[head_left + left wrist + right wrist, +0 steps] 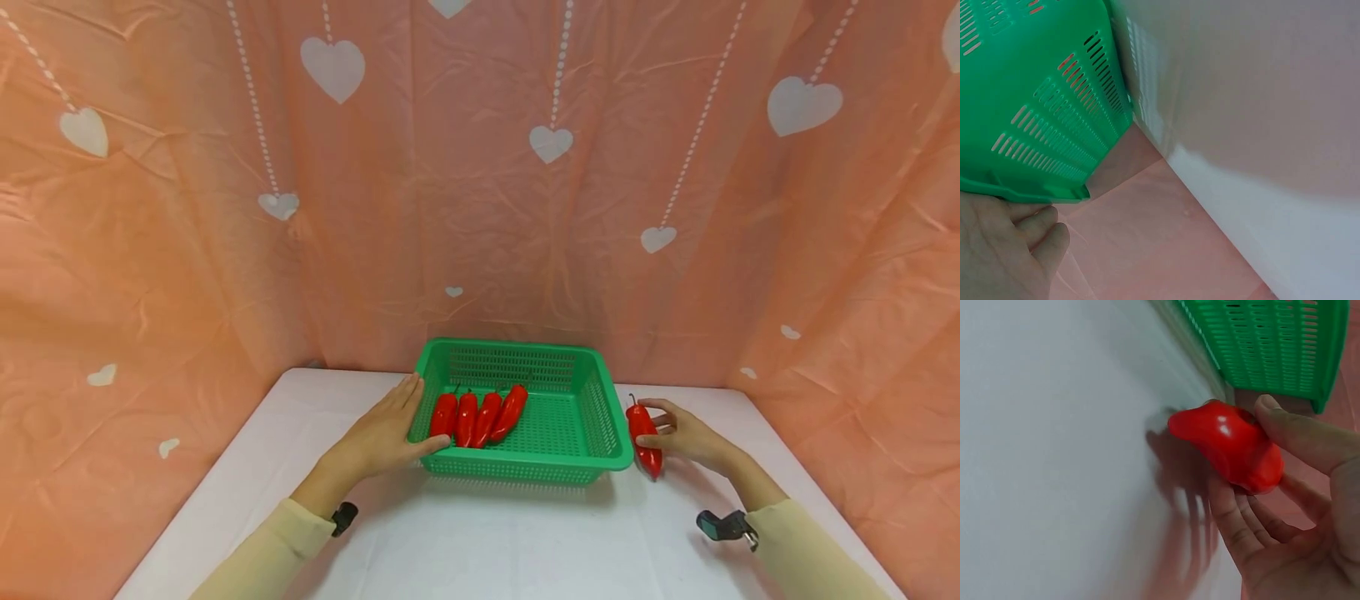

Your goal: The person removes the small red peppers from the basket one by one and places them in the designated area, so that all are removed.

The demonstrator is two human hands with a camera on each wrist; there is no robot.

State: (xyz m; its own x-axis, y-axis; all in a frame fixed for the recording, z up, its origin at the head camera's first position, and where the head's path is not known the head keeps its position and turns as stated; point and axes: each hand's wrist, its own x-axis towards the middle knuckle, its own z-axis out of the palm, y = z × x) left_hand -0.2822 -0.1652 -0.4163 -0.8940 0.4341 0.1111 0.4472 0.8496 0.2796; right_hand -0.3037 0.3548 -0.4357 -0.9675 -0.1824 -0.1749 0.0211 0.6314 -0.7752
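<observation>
A green plastic basket [522,460] with slotted walls stands on the table, several glossy red chili peppers [488,419] lying side by side in its left half. My left hand [386,431] rests against the basket's left rim, fingers straight along the side and thumb across the front corner. From the left wrist view, the fingertips [1054,240] touch just under the rim. Beyond the basket's right side, my right hand [690,435] holds another red chili pepper [1235,447] between thumb and fingers, its stem pointing away from me and its tip toward me, close over the table.
The white-covered table [480,550] reaches back to an orange-pink curtain [480,208] printed with white hearts, which also hangs at both sides. A dark wrist device [726,526] sits at my right cuff, another [344,518] at the left.
</observation>
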